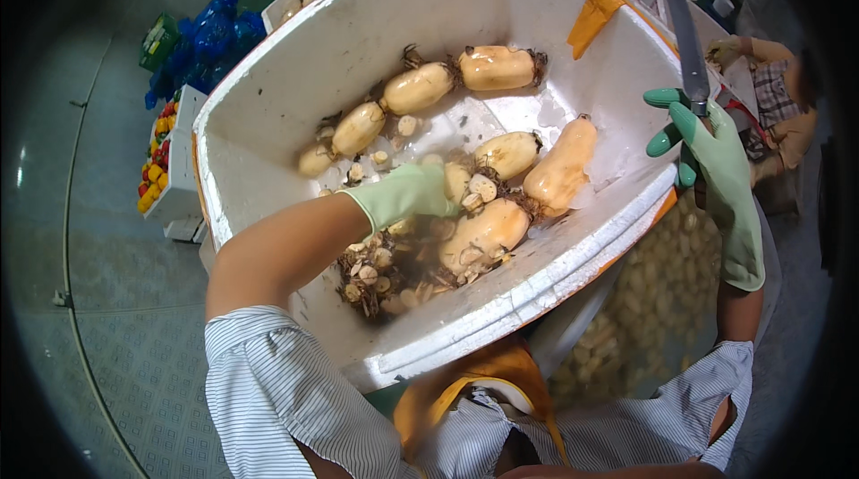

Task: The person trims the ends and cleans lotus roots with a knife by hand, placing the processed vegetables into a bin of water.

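Observation:
My left hand, in a pale green rubber glove, reaches down into a white foam box. It is against a pale lotus root segment; its fingers are mostly hidden, so its grip is unclear. Around it lie a chain of lotus root segments, thicker peach-coloured segments and loose cut ends. Below the wrist is a heap of root trimmings with dark fibres. Outside the box's right rim, my right hand, gloved alike, grips a knife with its blade pointing up.
Pieces lie in water in a tub below my right arm. Orange tape hangs over the box's rim. At left are blue plastic bags and a white box with colourful peppers. Another person sits at right.

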Tool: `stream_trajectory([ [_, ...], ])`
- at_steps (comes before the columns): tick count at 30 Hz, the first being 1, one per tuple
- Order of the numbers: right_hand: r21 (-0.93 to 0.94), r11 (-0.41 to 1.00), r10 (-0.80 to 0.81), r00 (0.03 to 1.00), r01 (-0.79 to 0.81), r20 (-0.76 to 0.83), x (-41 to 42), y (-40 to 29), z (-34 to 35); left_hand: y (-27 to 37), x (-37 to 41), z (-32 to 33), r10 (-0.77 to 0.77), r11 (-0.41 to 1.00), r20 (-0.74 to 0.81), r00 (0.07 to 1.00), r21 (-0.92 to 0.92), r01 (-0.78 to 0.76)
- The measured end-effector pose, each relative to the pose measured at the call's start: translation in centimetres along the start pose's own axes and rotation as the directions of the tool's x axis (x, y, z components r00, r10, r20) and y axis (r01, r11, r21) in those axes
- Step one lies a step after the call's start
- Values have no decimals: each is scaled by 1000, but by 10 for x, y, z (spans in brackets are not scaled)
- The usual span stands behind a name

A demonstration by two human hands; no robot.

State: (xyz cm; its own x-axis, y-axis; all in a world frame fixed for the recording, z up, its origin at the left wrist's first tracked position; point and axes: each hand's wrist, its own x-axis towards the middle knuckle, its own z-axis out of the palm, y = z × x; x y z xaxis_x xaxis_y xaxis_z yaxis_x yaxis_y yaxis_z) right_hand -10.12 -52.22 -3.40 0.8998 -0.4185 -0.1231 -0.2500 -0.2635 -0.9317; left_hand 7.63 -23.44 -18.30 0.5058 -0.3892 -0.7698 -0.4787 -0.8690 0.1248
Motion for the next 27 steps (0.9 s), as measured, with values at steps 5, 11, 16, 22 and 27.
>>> stream_trajectory([
  [5, 4, 1000, -7, 1000, 7, 1, 5, 7, -6, 26, -22, 6, 234, 955, -176, 956, 225, -193],
  [11, -28, 999, 16, 999, -15, 39, 7, 1, -4, 42, -23, 33, 472, 881, -265, 841, 181, -438],
  [16, 9, 1000, 18, 999, -18, 36, 8, 5, -6, 80, -21, 18, 427, 860, -113, 897, 358, -364],
  [22, -7, 1000, 24, 999, -23, 43, 9, 3, -4, 126, 26, 16, 83, 882, 206, 975, 440, -168],
  [27, 64, 998, 11, 1000, -12, 13, 6, 5, -2, 106, 15, 31, 410, 902, -156, 899, 215, -374],
])
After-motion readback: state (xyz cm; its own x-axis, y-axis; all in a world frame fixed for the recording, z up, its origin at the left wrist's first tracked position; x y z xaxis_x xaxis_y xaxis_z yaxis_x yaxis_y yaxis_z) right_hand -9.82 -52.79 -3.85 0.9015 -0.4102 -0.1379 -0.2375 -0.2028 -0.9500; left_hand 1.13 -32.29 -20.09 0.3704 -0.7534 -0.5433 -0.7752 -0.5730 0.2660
